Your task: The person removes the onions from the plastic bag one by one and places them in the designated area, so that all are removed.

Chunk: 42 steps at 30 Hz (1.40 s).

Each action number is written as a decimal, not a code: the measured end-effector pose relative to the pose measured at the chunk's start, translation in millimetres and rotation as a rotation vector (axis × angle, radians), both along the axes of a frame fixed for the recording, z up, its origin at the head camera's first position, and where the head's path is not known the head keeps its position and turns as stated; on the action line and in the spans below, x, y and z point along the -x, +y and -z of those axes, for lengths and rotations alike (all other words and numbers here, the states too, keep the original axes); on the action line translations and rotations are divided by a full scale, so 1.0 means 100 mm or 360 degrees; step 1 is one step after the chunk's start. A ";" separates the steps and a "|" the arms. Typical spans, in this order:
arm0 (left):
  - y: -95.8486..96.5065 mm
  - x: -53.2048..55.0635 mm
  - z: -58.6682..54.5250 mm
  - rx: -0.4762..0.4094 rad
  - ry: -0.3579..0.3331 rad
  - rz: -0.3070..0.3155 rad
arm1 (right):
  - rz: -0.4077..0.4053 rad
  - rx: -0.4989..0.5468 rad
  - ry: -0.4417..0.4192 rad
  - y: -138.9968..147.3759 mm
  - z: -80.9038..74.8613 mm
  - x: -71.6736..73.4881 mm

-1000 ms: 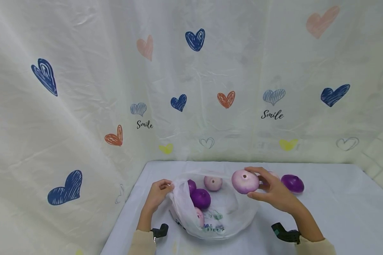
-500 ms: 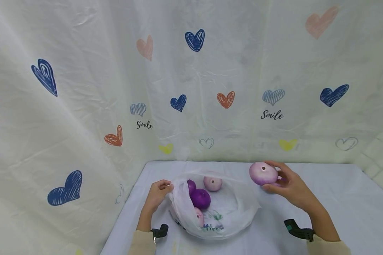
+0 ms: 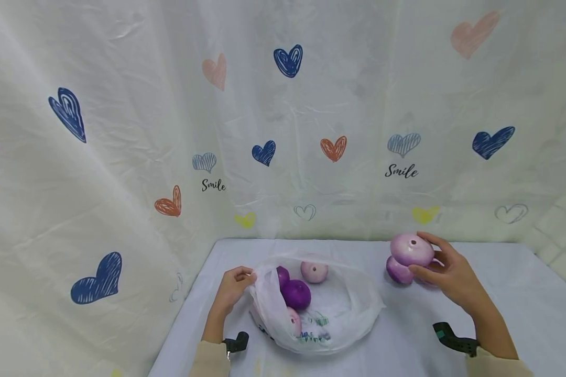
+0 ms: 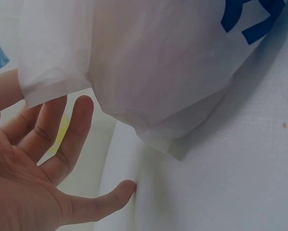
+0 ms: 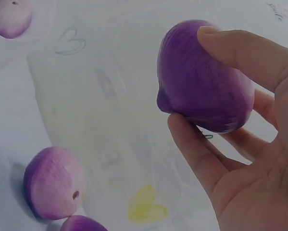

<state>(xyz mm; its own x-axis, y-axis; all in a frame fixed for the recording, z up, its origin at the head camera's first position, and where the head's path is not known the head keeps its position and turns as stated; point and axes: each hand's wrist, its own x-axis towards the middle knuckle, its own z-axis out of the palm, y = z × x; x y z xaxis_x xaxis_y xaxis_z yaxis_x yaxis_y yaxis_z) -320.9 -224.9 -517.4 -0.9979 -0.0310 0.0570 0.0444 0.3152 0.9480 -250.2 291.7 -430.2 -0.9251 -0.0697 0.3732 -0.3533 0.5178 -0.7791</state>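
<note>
In the head view, my left hand pinches the left rim of a white plastic bag between thumb and forefinger. The left wrist view shows the hand's other fingers apart from the bag, with the gripping tips hidden behind it. My right hand grips a pale purple onion by its sides, raised over the table. Seen from the right wrist, this onion hangs clear of a second onion below. A third onion shows only partly behind my fingers.
Inside the wide-mouthed bag lie several onions, among them a deep purple one and a paler one. A white cloth covers the table. Behind it hangs a pale curtain printed with hearts.
My right hand has carried the held onion from above the bag's right rim to the right, over the onions on the table. The left hand and the bag stay put.
</note>
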 end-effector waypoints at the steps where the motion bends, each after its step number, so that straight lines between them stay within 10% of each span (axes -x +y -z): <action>1: 0.00 0.00 0.00 0.0004 0.0004 0.0004 | 0.0004 0.0022 -0.0005 0.02 0.01 0.00; 42: 0.01 -0.01 0.00 0.0013 0.0034 -0.0004 | 0.0617 0.0039 -0.0279 0.80 0.58 0.15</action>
